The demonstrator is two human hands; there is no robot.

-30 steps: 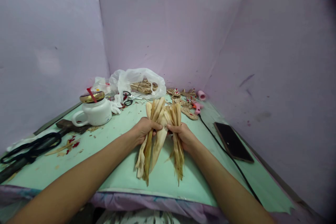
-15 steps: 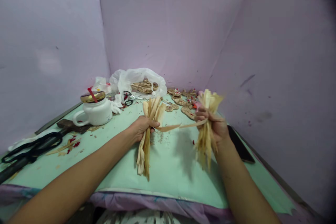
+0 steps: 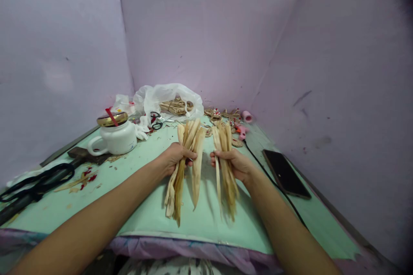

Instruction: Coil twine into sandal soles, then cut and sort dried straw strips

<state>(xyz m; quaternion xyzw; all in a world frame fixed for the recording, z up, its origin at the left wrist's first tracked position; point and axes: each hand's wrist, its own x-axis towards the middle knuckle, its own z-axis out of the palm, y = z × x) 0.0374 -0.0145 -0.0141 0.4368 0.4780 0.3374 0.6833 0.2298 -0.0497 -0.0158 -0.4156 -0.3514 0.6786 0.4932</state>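
Note:
My left hand [image 3: 176, 157] is closed around a bundle of dried tan husk strips [image 3: 180, 172] held upright above the green table [image 3: 135, 210]. My right hand [image 3: 232, 164] grips a second, thinner bundle of the same husk strips [image 3: 226, 172] just to the right. The two bundles stand side by side, a small gap between them, and their lower ends hang toward the table's front edge.
A white lidded mug [image 3: 114, 135] and large black scissors [image 3: 35, 184] are at the left. A plastic bag with husk coils [image 3: 172, 103], small scissors [image 3: 156, 121], woven pieces [image 3: 226, 116] and a pink glue gun [image 3: 241, 129] lie at the back. A phone [image 3: 285, 173] and black cord lie at the right.
My right hand swung its bundle out to the right and up, then came back beside the left bundle. The left hand stayed nearly still.

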